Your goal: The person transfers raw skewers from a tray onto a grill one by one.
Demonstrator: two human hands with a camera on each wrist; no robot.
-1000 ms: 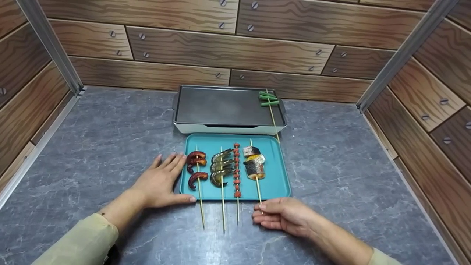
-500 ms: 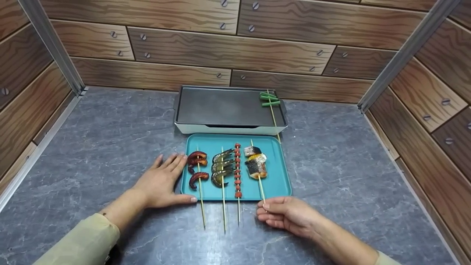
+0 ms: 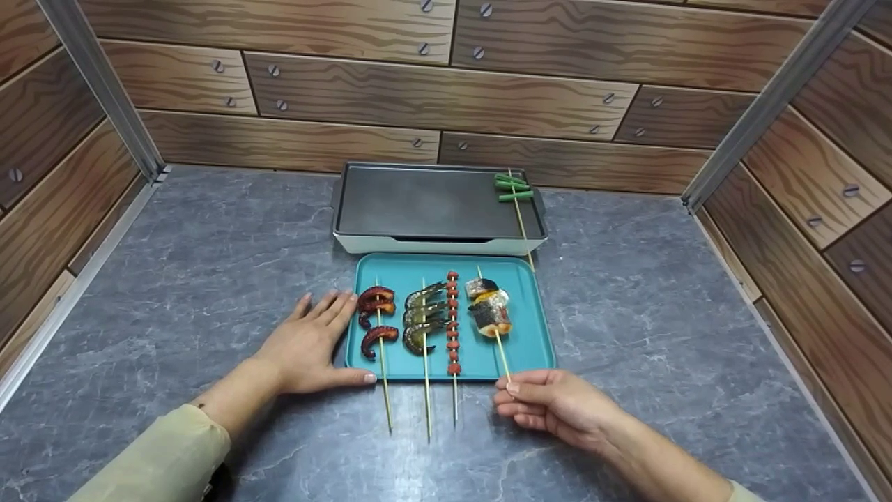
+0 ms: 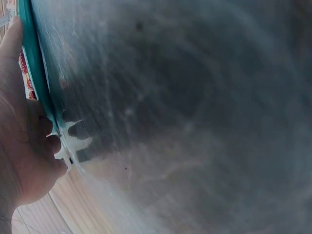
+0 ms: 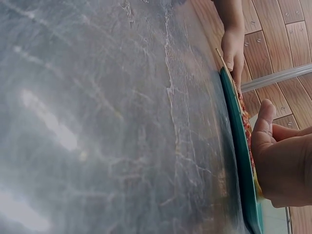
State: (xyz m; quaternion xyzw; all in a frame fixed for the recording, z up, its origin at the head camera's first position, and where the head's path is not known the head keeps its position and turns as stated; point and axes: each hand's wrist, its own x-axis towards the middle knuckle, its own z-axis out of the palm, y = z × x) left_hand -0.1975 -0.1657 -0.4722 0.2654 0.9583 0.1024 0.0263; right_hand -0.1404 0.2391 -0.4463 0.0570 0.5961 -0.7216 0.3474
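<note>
We see the right hand (image 3: 557,406) pinching the near end of the fish skewer (image 3: 492,316), which extends between eleven and twelve o'clock from the grip, over the teal tray (image 3: 531,335); the spread left hand (image 3: 305,350) touches its rim at nine.

the tray (image 3: 527,341) looks plastic (the griddle (image 3: 418,201) matt).

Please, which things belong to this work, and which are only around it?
Probably the work:
silvery fish skewer, in right hand
turquoise rectangular tray
maroon tentacle skewer
greenish shrimp skewer
red chunk skewer
green stalk skewer
black rectangular griddle

Only around:
grey marbled tabletop
brown panelled walls
</note>
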